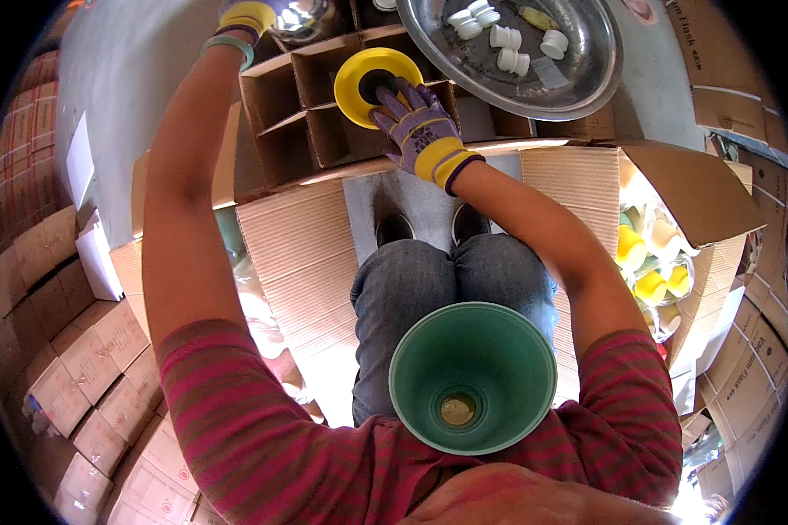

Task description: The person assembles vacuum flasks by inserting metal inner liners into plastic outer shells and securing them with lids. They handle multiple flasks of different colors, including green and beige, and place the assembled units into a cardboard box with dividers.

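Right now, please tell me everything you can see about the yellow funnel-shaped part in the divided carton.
The yellow part looks like smooth plastic: a round, flared rim with a dark opening in its middle, seen from above. It sits upright in a cell of the brown cardboard box with dividers, in the back row. The right hand, in a purple glove with a yellow cuff, rests on its near rim, fingers reaching into the opening. Its lower body is hidden inside the cell.
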`<move>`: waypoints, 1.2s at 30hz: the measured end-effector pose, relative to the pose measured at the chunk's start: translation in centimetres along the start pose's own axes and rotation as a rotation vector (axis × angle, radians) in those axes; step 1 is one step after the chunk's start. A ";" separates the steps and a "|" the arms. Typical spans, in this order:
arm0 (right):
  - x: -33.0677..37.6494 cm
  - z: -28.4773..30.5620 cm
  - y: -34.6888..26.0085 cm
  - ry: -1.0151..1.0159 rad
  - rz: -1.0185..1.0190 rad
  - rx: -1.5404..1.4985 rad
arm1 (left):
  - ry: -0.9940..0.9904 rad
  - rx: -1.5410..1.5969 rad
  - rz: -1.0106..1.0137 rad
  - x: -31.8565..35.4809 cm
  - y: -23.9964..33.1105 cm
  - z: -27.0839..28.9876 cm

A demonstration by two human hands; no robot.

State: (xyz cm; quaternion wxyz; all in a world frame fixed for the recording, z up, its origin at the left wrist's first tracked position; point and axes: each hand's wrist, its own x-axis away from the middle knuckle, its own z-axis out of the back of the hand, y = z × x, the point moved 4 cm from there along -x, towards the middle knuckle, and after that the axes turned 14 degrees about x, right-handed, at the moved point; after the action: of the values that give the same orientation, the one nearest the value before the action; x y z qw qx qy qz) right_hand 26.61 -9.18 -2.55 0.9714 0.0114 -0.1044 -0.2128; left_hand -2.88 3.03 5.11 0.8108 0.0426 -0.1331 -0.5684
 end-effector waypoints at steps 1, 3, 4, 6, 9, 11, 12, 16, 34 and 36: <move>0.0 -0.3 0.2 0.001 -0.007 -0.004 | -0.039 -0.194 -0.069 0.2 1.7 -0.3; 0.1 -0.5 0.6 -0.003 -0.023 -0.006 | -0.119 -0.585 -0.219 3.4 8.5 0.9; 0.2 -0.7 0.8 -0.008 -0.033 -0.009 | -0.242 -0.506 -0.206 5.7 12.2 2.1; 0.1 -0.9 0.5 0.005 -0.034 -0.022 | -0.030 -0.184 -0.241 1.5 6.4 -0.7; -0.1 -0.5 0.3 0.030 -0.020 -0.022 | 0.051 0.037 0.040 -2.3 0.2 2.9; 0.1 -0.9 0.2 0.075 -0.026 -0.051 | 0.364 0.173 0.048 -4.3 -5.8 6.7; 0.1 -0.9 0.3 0.083 -0.030 -0.054 | 0.484 0.258 0.064 -4.7 -8.8 8.6; 0.3 -0.9 0.8 0.034 -0.041 -0.036 | 0.622 0.557 -0.024 -3.2 -14.8 13.6; 1.2 0.8 0.2 0.013 -0.010 -0.039 | 0.552 2.079 0.645 32.0 -12.1 -2.9; 2.1 0.9 0.4 0.009 0.017 -0.034 | 0.483 2.367 0.623 32.4 -9.6 -4.6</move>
State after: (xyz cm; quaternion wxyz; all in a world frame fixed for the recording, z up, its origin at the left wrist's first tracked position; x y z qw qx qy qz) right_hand 28.45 -9.62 -1.27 0.9737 -0.0048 -0.0964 -0.2064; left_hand -0.05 -30.92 4.04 0.3785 0.8158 -0.4147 0.1389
